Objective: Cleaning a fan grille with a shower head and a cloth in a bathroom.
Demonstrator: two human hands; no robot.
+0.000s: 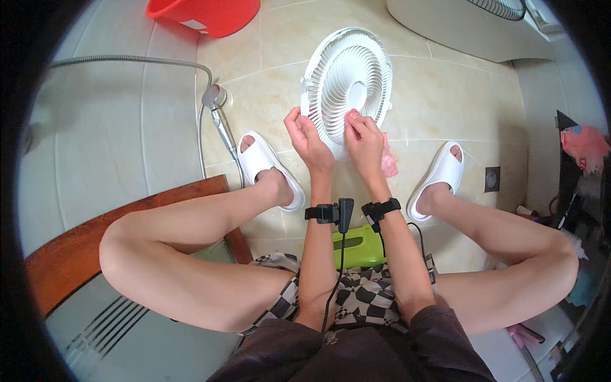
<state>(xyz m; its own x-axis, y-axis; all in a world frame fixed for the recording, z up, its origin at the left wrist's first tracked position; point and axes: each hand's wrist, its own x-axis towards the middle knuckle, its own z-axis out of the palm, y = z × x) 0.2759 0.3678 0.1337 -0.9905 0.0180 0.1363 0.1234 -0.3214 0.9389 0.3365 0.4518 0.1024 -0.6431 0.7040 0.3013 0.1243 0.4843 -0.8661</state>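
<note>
A round white plastic fan grille stands tilted over the tiled floor in front of me. My left hand is at its lower left rim with the fingers curled; whether they grip the rim is hard to tell. In my right hand, a pink cloth is pinched between thumb and fingers against the grille near its centre disc, and the rest of the cloth hangs down beside the palm. Both wrists wear black straps with cables.
A red bucket stands at the top left. Below it, a chrome shower head with its hose rests by the wall. A green plastic object lies between my legs. A floor drain is to the right, and a dark fan grille shows at the top right.
</note>
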